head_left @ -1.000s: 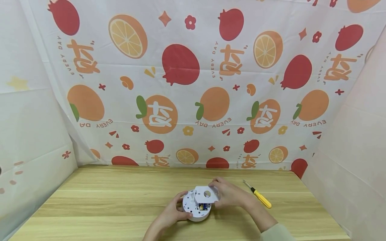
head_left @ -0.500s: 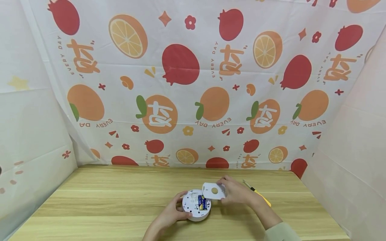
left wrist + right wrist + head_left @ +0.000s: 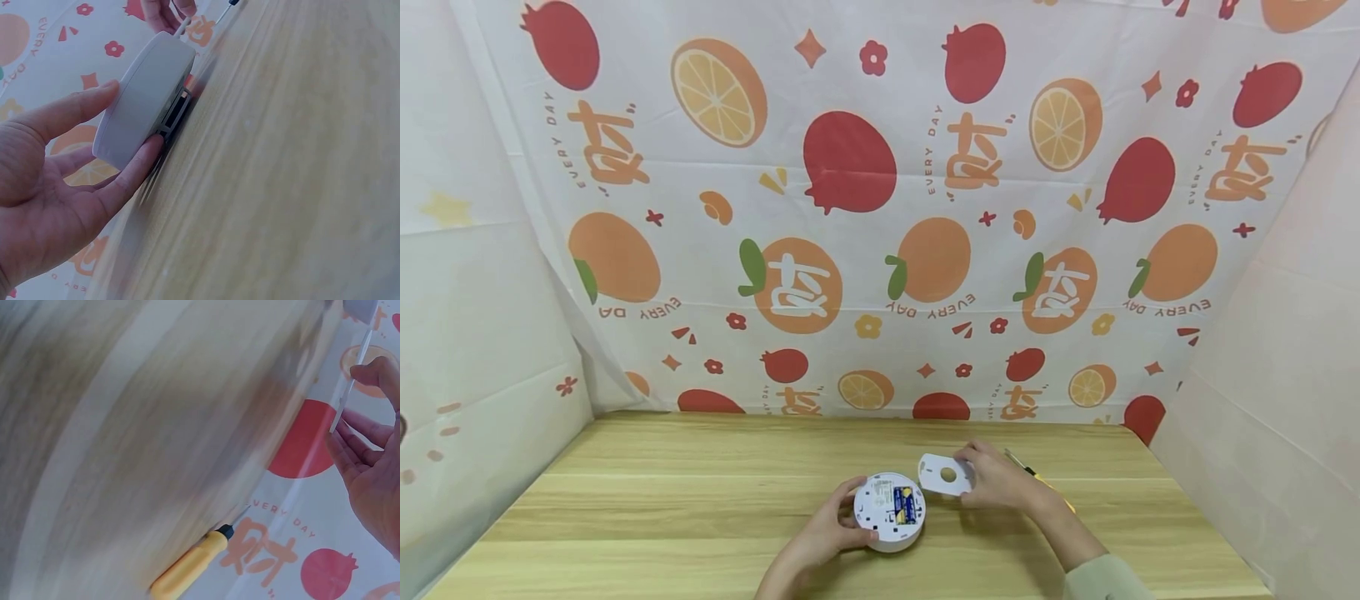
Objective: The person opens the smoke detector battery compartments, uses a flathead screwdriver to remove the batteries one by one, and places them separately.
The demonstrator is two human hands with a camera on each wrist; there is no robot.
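My left hand (image 3: 831, 523) grips the rim of a round white battery device (image 3: 880, 518), shaped like a smoke alarm. Its back faces up, with blue and yellow batteries (image 3: 905, 505) exposed in their bay. From the left wrist view, the thumb lies on one edge of the device (image 3: 147, 94) and a finger on the other, dark-slotted edge. Just right of it, my right hand (image 3: 996, 482) pinches a thin white plate (image 3: 934, 475) with a round hole. The plate (image 3: 350, 387) shows edge-on between thumb and fingers in the right wrist view.
A screwdriver with a yellow handle (image 3: 194, 565) lies on the wooden table (image 3: 700, 500), right of the right hand and partly hidden by that arm in the head view. A fruit-printed cloth (image 3: 880, 250) hangs behind the table, with pale cloths along both sides.
My right hand has drawn the white plate rightward, from overlapping the device to beside it, uncovering the batteries. The left hand and the device have stayed in place.
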